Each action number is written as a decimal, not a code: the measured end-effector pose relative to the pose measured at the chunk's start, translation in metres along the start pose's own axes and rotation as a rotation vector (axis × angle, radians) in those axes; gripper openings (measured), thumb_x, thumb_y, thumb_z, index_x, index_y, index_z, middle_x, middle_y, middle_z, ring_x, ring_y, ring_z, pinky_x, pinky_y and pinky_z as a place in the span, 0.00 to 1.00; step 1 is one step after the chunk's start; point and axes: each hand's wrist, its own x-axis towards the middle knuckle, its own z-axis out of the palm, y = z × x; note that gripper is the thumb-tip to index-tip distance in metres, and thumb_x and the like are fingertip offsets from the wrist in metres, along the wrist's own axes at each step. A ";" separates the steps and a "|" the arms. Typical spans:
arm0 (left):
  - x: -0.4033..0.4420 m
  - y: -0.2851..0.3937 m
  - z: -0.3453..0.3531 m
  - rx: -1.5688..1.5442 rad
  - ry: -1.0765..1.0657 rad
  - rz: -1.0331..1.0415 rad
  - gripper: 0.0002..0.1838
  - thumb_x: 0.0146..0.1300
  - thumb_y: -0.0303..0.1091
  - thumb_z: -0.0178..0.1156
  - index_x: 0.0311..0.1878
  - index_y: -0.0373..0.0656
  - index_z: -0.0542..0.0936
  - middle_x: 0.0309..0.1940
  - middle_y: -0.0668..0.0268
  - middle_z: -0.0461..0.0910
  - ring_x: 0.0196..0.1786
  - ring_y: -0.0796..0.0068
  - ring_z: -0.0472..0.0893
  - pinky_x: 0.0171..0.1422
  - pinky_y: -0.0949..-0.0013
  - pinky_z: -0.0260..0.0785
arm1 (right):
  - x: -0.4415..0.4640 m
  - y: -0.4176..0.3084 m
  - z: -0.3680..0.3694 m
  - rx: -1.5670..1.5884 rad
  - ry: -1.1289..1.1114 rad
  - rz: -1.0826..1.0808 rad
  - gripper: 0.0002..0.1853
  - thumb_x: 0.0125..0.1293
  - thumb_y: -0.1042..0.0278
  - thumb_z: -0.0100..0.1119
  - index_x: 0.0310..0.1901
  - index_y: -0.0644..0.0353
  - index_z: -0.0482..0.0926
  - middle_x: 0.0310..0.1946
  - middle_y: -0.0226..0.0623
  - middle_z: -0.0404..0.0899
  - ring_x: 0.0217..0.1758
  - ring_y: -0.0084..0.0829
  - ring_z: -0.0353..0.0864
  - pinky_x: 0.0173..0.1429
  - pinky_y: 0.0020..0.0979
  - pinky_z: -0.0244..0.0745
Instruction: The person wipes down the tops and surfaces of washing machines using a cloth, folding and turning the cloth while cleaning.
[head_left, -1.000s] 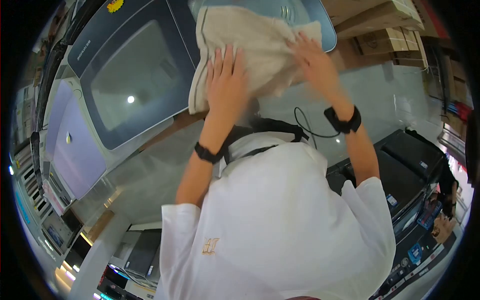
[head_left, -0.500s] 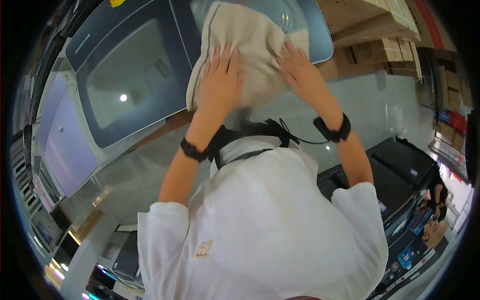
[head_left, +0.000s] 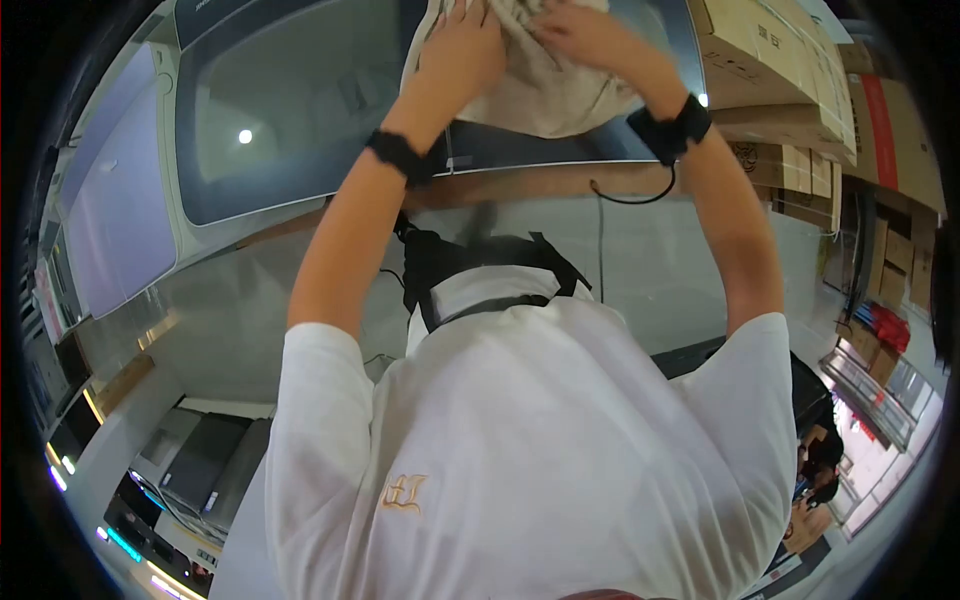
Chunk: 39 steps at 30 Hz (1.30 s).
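Left hand rests spread on cut-off cloth; whether the blurred right hand pinches it, I cannot tell.

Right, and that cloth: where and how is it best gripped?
I'd pinch the bunched folds of the cloth between the left hand and right hand, fingers coming from above. Those ridges offer something to close on; the near part looks flatter against the dark panel.

Left hand and right hand on rumpled beige cloth, dark lid beneath, cardboard boxes beside
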 end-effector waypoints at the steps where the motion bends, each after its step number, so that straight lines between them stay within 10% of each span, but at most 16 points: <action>1: -0.020 0.000 0.005 0.035 0.066 0.007 0.35 0.70 0.40 0.62 0.75 0.29 0.71 0.78 0.42 0.67 0.81 0.43 0.66 0.83 0.47 0.61 | 0.008 -0.041 -0.009 -0.077 -0.145 0.091 0.15 0.74 0.66 0.58 0.56 0.59 0.87 0.61 0.51 0.81 0.72 0.60 0.74 0.71 0.51 0.73; 7: -0.187 0.020 -0.022 -0.020 0.105 -0.161 0.31 0.70 0.33 0.61 0.75 0.33 0.72 0.81 0.51 0.66 0.84 0.45 0.63 0.85 0.46 0.59 | -0.043 -0.177 0.016 0.005 0.012 -0.047 0.13 0.64 0.66 0.64 0.50 0.53 0.86 0.63 0.44 0.77 0.80 0.62 0.65 0.76 0.62 0.66; 14: -0.189 -0.065 -0.050 0.045 0.214 -0.300 0.32 0.73 0.33 0.60 0.78 0.34 0.70 0.81 0.53 0.67 0.83 0.48 0.65 0.85 0.46 0.59 | 0.046 -0.201 0.019 0.012 0.052 -0.210 0.15 0.64 0.61 0.69 0.52 0.51 0.88 0.58 0.40 0.82 0.78 0.59 0.69 0.72 0.62 0.65; 36: -0.297 -0.196 -0.094 -0.065 0.151 -0.249 0.34 0.74 0.41 0.62 0.81 0.43 0.71 0.80 0.55 0.69 0.82 0.45 0.67 0.82 0.42 0.61 | 0.093 -0.323 0.094 0.152 0.271 0.327 0.25 0.68 0.72 0.64 0.67 0.48 0.85 0.64 0.45 0.83 0.79 0.55 0.72 0.82 0.61 0.60; 39: -0.278 -0.197 -0.117 -0.067 0.048 -0.271 0.37 0.68 0.40 0.64 0.78 0.32 0.70 0.79 0.46 0.68 0.82 0.41 0.66 0.83 0.44 0.60 | 0.120 -0.326 0.095 0.143 0.358 0.376 0.27 0.66 0.75 0.64 0.68 0.48 0.85 0.63 0.48 0.83 0.79 0.56 0.73 0.82 0.61 0.60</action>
